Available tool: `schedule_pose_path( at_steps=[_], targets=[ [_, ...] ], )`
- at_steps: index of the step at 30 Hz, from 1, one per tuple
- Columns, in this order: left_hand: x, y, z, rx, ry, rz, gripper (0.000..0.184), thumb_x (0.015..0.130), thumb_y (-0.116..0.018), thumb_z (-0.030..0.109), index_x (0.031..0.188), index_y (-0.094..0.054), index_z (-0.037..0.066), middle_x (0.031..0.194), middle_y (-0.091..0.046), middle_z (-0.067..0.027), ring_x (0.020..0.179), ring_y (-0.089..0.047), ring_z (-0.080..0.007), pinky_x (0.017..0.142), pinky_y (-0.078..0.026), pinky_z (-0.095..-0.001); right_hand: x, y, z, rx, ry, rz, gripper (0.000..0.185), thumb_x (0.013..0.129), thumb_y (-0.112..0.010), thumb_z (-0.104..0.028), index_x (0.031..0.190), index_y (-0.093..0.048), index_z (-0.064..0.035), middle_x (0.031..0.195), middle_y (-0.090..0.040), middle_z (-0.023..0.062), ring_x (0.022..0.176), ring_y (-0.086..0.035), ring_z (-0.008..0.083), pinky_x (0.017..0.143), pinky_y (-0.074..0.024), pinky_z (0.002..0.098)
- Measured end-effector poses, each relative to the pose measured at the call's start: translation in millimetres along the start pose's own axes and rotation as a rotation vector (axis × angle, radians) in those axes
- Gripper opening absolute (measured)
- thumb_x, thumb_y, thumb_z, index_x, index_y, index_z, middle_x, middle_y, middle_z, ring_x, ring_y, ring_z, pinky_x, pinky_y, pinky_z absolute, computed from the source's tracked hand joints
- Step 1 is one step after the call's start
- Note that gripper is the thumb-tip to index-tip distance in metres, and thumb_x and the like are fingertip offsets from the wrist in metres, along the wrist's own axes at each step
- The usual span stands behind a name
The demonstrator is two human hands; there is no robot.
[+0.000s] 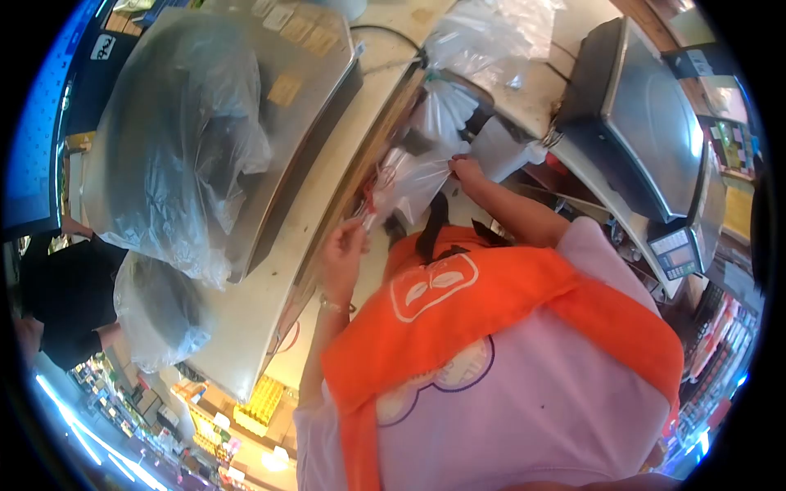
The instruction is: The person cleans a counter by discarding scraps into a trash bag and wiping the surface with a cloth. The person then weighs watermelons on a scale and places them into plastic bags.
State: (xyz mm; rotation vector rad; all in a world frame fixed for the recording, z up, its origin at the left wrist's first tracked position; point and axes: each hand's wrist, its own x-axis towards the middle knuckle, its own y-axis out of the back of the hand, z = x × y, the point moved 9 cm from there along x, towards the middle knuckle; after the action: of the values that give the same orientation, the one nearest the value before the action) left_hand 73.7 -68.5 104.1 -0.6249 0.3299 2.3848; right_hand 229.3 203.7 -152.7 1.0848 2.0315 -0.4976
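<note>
My right hand (469, 170) pinches the edge of a thin clear plastic bag (417, 186) and draws it taut. To the left, my left hand (347, 242) is held up by the counter's edge with its fingers curled, close to a red strip (370, 200) by the bag's lower side. What lies between those fingers is too small to make out. More clear plastic bags (443, 113) hang bunched just beyond my hands, in the gap between two counters.
On the left counter (315, 221), a large filled clear bag (196, 147) rests on a metal scale plate (299, 106). Another person in black (65, 286) is beside a smaller full bag (160, 311). To my right is a metal scale (647, 114) with a keypad (675, 254). Loose plastic (491, 33) lies ahead.
</note>
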Motion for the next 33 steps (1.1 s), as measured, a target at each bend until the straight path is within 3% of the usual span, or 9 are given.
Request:
schedule_pose_path(
  at_steps=[6, 9, 12, 17, 19, 21, 30, 32, 33],
  targets=[
    [78, -96, 58, 0.619, -0.594, -0.059, 0.04, 0.081, -0.066, 0.028, 0.105, -0.059, -0.003, 0.086, -0.063, -0.0065, 0.078, -0.059, -0.014, 0.073, -0.046, -0.0246, -146, -19, -193, 0.245, 0.288, -0.581, 0.026, 0.081, -0.059, -0.006, 0.105, -0.05, -0.0069, 0.086, -0.051, -0.001, 0.078, -0.05, 0.0112, 0.068, -0.0416, 0.0263],
    [61, -141, 117, 0.424, -0.343, -0.373, 0.033, 0.081, -0.065, 0.027, 0.096, -0.064, -0.003, 0.086, -0.065, -0.0063, 0.078, -0.058, -0.0105, 0.07, -0.045, -0.0237, -191, -13, -237, 0.214, 0.458, -0.673, 0.023, 0.081, -0.061, -0.009, 0.102, -0.05, -0.0074, 0.087, -0.051, -0.0007, 0.079, -0.049, 0.0089, 0.071, -0.04, 0.0245],
    [37, -157, 157, 0.326, -0.469, -0.404, 0.026, 0.084, -0.059, 0.022, 0.087, -0.066, -0.003, 0.079, -0.067, -0.013, 0.074, -0.064, -0.0186, 0.07, -0.048, -0.0295, -211, 4, -259, 0.135, 0.604, -0.522, 0.023, 0.081, -0.062, -0.01, 0.101, -0.051, -0.0066, 0.087, -0.051, 0.0001, 0.08, -0.05, 0.0095, 0.074, -0.0425, 0.0266],
    [23, -157, 180, 0.306, -0.392, -0.317, 0.019, 0.083, -0.059, 0.014, 0.086, -0.067, -0.003, 0.071, -0.064, -0.0049, 0.068, -0.057, -0.009, 0.063, -0.046, -0.0254, -270, 21, -308, -0.433, 1.068, -0.186, 0.029, 0.08, -0.062, -0.013, 0.106, -0.053, -0.005, 0.099, -0.055, 0.0075, 0.095, -0.053, 0.0194, 0.086, -0.042, 0.0343],
    [23, -155, 175, 0.297, -0.353, -0.316, 0.015, 0.079, -0.064, 0.012, 0.086, -0.066, -0.002, 0.071, -0.062, -0.0032, 0.066, -0.055, -0.0074, 0.058, -0.044, -0.0227, -333, 6, -330, -0.572, 1.64, -0.223, 0.034, 0.078, -0.064, -0.014, 0.11, -0.054, -0.0068, 0.105, -0.055, 0.0101, 0.1, -0.052, 0.0253, 0.089, -0.0395, 0.0389],
    [18, -157, 173, 0.252, -0.295, -0.317, 0.013, 0.077, -0.067, 0.01, 0.085, -0.065, 0.0, 0.071, -0.061, -0.0018, 0.065, -0.054, -0.0064, 0.055, -0.043, -0.0208, -353, -22, -320, -0.722, 1.78, -0.54, 0.034, 0.077, -0.064, -0.014, 0.11, -0.056, -0.0078, 0.107, -0.055, 0.0099, 0.098, -0.053, 0.0267, 0.087, -0.0398, 0.0401],
    [-11, -148, 176, -0.347, -0.087, -0.61, 0.017, 0.083, -0.061, 0.016, 0.092, -0.062, 0.002, 0.077, -0.061, -0.0014, 0.069, -0.055, -0.0095, 0.059, -0.045, -0.0232, -384, -39, -322, -0.704, 1.926, -0.617, 0.015, 0.078, -0.062, -0.015, 0.09, -0.059, -0.0068, 0.09, -0.058, 0.004, 0.088, -0.054, 0.0272, 0.076, -0.0429, 0.036],
    [-4, -120, 194, 0.413, -0.496, -0.38, 0.015, 0.084, -0.06, 0.018, 0.09, -0.062, 0.004, 0.077, -0.062, -0.0033, 0.069, -0.057, -0.011, 0.061, -0.046, -0.0238, -411, -45, -329, -0.647, 2.02, -0.763, 0.015, 0.079, -0.062, -0.016, 0.09, -0.058, -0.0062, 0.091, -0.057, 0.0052, 0.085, -0.055, 0.0267, 0.075, -0.044, 0.0336],
    [9, -107, 179, 0.301, -0.399, -0.362, 0.015, 0.084, -0.059, 0.02, 0.088, -0.062, 0.005, 0.076, -0.062, -0.0041, 0.069, -0.058, -0.0117, 0.061, -0.047, -0.0245, -406, -48, -332, -0.59, 1.837, -0.863, 0.014, 0.082, -0.06, -0.016, 0.091, -0.058, -0.0057, 0.092, -0.056, 0.0058, 0.085, -0.056, 0.0244, 0.074, -0.0445, 0.0323]
  ],
)
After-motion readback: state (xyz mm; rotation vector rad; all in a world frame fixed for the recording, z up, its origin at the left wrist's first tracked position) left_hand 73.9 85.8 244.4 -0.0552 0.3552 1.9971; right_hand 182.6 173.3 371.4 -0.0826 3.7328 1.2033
